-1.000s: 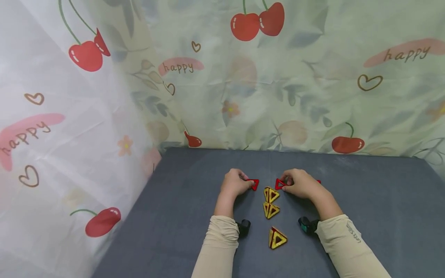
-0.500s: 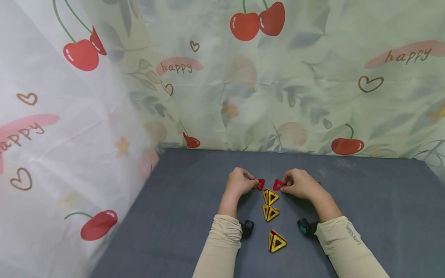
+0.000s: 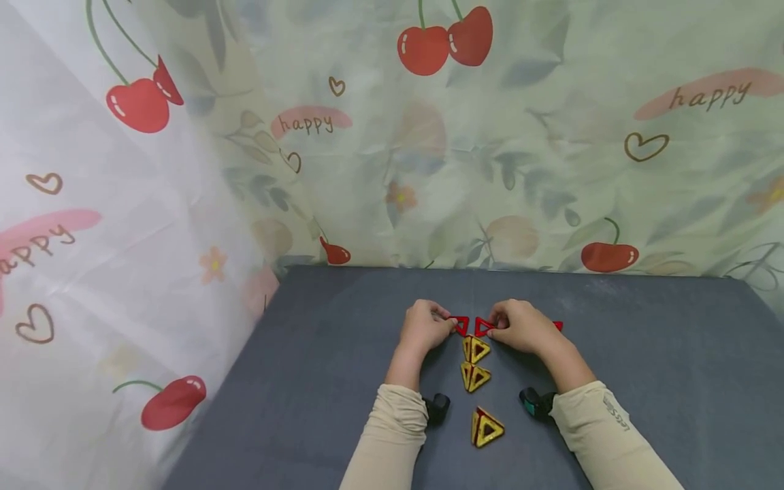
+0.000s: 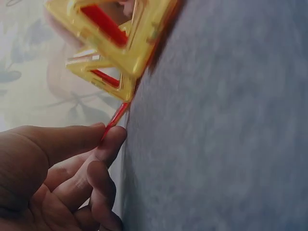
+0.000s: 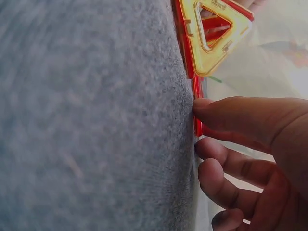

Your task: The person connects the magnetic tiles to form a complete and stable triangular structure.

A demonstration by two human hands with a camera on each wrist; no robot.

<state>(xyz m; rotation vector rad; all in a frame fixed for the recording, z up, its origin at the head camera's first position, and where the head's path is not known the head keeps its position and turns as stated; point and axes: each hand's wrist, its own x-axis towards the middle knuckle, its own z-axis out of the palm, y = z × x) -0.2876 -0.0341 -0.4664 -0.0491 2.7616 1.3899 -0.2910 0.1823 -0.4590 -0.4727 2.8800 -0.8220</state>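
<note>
Between thumb and fingertips my left hand (image 3: 424, 324) pinches a red triangular tile (image 3: 463, 325) with an open centre. Opposite it, my right hand (image 3: 519, 325) pinches a second red triangular tile (image 3: 481, 327), low over the table. A small gap separates the two tiles. Just in front stand two yellow-and-red pyramids of triangular tiles, a far one (image 3: 476, 349) and a near one (image 3: 475, 376), one behind the other with corners together. In the left wrist view the left red tile (image 4: 115, 119) is edge-on, its tip close by a yellow pyramid (image 4: 113, 86). The right wrist view shows the right red tile (image 5: 197, 108) lying flat.
A third yellow-and-red pyramid (image 3: 488, 429) stands apart, nearer the body, between the forearms. Part of another red piece (image 3: 558, 325) shows behind the right hand. The grey cloth-covered table (image 3: 331, 361) meets a patterned curtain (image 3: 367, 170) at the back and left.
My left hand has moved right with its red tile, toward the pyramids. My right hand has shifted slightly left with its tile, so the two tiles are closer together.
</note>
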